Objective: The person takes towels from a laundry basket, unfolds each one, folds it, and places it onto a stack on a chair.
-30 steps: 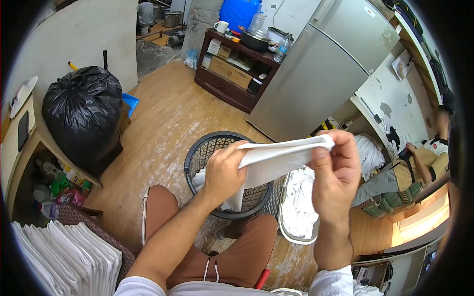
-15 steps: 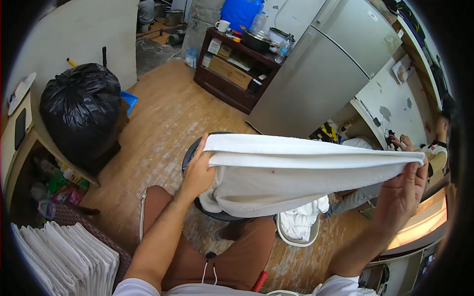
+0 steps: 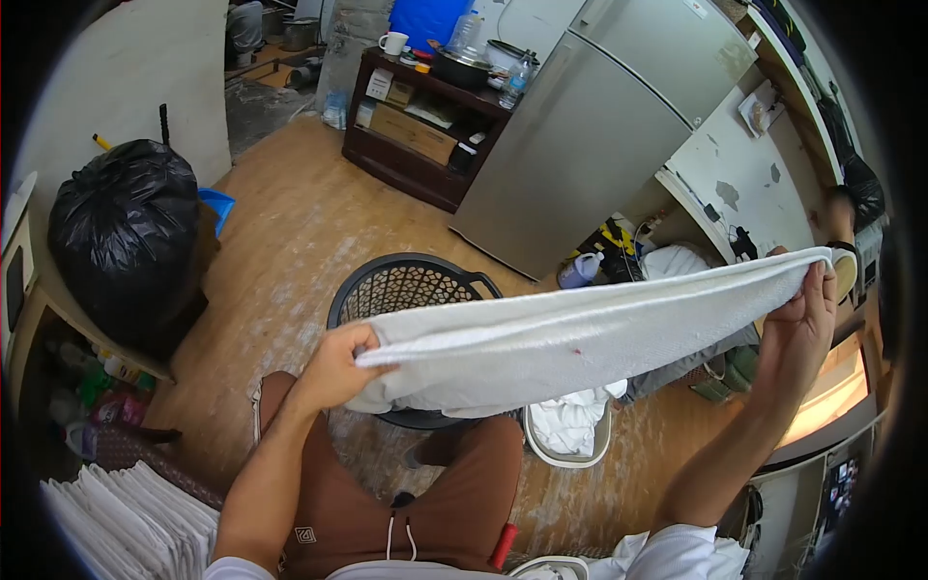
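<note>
A white towel (image 3: 590, 338) is stretched between my two hands, its long upper edge folded over and a small reddish spot on its face. My left hand (image 3: 333, 367) pinches the left end of the towel. At the far right, raised higher, my right hand (image 3: 804, 298) grips the other end by its corner. Behind and below the towel stands a dark plastic laundry basket (image 3: 411, 275), partly covered by the cloth. A pale basin (image 3: 599, 449) holding white cloths sits on the floor to the right of my knee.
Folded white cloths (image 3: 135, 517) are stacked at lower left. A black garbage bag (image 3: 126, 237) stands on the left. Ahead are a dark wooden cabinet (image 3: 396, 159) and a grey refrigerator (image 3: 580, 135). Another person (image 3: 839, 227) is partly visible at right.
The towel's left end has moved down and left with my left hand, while my right hand has risen. More of the laundry basket shows. The view has shifted slightly.
</note>
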The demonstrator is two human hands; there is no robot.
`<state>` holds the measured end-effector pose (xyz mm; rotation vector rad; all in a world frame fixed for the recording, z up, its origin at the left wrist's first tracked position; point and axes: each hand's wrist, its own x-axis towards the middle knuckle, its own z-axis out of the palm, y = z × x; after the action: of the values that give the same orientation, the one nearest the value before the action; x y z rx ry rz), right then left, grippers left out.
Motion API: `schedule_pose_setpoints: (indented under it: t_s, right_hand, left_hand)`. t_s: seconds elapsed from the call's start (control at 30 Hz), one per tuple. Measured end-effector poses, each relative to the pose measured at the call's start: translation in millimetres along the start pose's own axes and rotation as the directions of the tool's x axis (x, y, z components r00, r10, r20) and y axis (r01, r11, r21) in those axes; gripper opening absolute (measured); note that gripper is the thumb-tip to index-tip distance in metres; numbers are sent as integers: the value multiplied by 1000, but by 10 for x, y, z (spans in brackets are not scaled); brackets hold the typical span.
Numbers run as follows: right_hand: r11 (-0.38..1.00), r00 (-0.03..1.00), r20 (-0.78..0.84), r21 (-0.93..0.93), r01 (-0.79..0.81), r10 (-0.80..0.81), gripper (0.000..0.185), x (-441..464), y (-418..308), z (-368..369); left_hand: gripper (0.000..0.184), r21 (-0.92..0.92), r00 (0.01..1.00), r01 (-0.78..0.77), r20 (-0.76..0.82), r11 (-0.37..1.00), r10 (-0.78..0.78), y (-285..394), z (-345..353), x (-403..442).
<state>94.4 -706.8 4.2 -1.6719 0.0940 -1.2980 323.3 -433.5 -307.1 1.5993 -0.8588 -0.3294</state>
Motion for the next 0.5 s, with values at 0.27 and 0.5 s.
schedule_pose_setpoints:
  t_s: [0.27, 0.5]
  right_hand:
    - [995, 997, 68, -90, -30, 37, 11, 172, 59, -9]
    - [966, 997, 49, -253, -50, 65, 18, 214, 165, 268]
  left_hand:
    - [29, -330, 922, 170, 386, 929, -31, 128, 377, -470]
    - [26, -185, 959, 73, 282, 980, -19, -8, 421, -449]
